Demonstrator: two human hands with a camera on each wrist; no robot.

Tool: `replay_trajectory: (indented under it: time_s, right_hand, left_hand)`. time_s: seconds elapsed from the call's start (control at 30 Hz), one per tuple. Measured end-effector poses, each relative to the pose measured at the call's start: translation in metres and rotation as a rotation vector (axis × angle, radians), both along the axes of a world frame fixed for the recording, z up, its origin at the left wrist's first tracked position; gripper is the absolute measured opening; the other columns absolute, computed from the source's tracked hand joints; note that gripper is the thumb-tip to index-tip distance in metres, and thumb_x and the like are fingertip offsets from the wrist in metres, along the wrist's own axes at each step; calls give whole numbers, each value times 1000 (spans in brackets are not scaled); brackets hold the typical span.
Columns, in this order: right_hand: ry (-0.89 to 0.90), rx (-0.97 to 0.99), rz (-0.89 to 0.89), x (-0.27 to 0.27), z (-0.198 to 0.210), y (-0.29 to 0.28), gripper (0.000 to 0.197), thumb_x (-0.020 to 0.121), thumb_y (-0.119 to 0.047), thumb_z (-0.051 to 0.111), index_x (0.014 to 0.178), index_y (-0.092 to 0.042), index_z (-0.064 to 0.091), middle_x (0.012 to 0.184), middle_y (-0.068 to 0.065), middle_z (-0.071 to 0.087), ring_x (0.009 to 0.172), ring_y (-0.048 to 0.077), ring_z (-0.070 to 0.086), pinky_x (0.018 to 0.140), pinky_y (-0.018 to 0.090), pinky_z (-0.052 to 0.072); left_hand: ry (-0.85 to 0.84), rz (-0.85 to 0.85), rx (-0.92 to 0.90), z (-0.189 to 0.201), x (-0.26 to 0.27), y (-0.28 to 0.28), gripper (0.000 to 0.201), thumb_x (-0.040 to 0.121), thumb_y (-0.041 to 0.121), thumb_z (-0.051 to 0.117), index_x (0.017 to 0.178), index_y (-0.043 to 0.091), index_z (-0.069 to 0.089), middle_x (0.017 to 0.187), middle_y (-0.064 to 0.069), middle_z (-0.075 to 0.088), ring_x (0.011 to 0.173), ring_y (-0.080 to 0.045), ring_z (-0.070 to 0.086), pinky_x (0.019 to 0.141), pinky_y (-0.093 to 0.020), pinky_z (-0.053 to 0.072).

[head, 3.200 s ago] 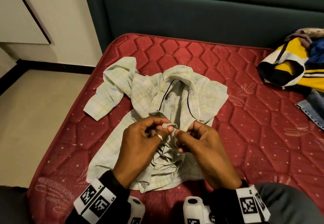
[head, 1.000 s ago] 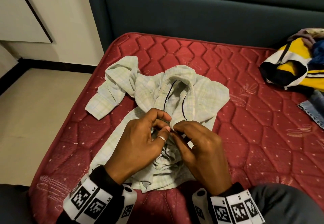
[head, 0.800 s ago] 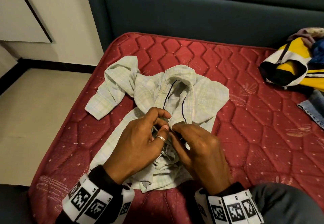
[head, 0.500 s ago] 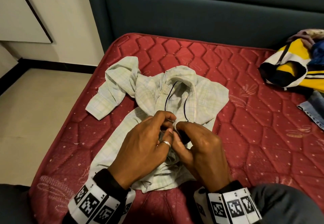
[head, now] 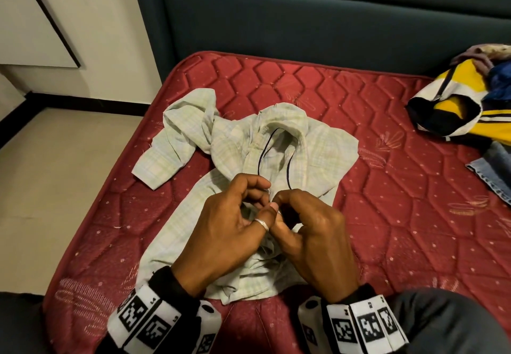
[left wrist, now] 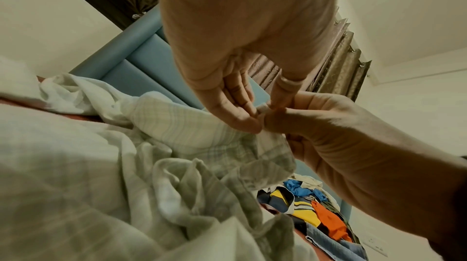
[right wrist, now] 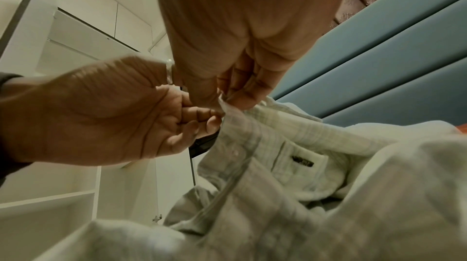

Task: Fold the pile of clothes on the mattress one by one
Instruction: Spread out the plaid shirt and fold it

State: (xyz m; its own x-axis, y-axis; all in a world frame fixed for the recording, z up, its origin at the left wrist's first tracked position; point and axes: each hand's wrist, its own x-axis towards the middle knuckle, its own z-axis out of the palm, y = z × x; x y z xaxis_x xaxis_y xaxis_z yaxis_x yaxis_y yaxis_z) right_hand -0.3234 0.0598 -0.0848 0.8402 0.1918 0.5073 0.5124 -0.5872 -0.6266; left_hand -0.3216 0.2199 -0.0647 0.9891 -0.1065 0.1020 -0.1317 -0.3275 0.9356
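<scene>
A pale green checked shirt (head: 318,160) lies crumpled, collar away from me, on the red quilted mattress (head: 387,229). My left hand (head: 262,196) and right hand (head: 284,201) meet over the shirt's front, fingertips nearly touching. Each pinches the shirt's front edge between thumb and fingers. In the left wrist view the left hand (left wrist: 255,119) nips a fold of shirt (left wrist: 189,131) against the right hand (left wrist: 328,135). In the right wrist view the right hand (right wrist: 227,101) holds the buttoned edge of the shirt (right wrist: 278,135), the left hand (right wrist: 209,117) beside it. What lies between the fingertips is hidden.
A pile of clothes (head: 470,104), yellow, black and white on top, sits at the mattress's far right with jeans (head: 492,171) below it. A dark teal headboard (head: 304,21) stands behind. The floor (head: 55,173) drops off at the left edge. My grey-clad knee (head: 442,326) is at the lower right.
Both hands have stayed on the shirt's front, fingers shifting slightly and drawing closer together. The small button seen between the fingers three seconds ago is now hidden. The shirt has barely moved.
</scene>
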Motion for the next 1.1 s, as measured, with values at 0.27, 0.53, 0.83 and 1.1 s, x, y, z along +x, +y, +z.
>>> replay_trajectory:
  time_s: [0.27,0.53,0.83,1.1]
  right_hand:
    - [-49,-88,-45,-3,-5,4,20,81,-6,74,97,-14,65,81,-8,60,72,10,54,63,29,46]
    - [-63,-63,-84,-4,-7,10,16,90,-10,69,103,-14,60,82,-6,60,72,12,58,61,34,49]
    - [-77,8,-164,-10,-9,19,6,93,-13,70,97,-12,66,85,-2,67,73,14,65,62,35,53]
    - [394,531,-85,-4,2,15,8,89,-22,73,97,-19,75,87,-1,75,82,19,73,76,45,60]
  left_hand:
    - [87,29,-61,-6,4,1,33,82,19,78,108,30,61,91,11,70,90,-6,68,78,-33,59]
    - [156,137,-214,-6,7,0,19,85,16,78,97,24,66,84,3,74,81,-14,72,78,-45,61]
    - [235,249,-447,-7,5,-10,23,89,6,71,96,14,50,90,-17,70,85,-29,72,78,-33,59]
    - [167,237,-436,-1,4,-10,22,92,-1,63,92,13,46,88,-15,70,77,-10,70,71,-19,55]
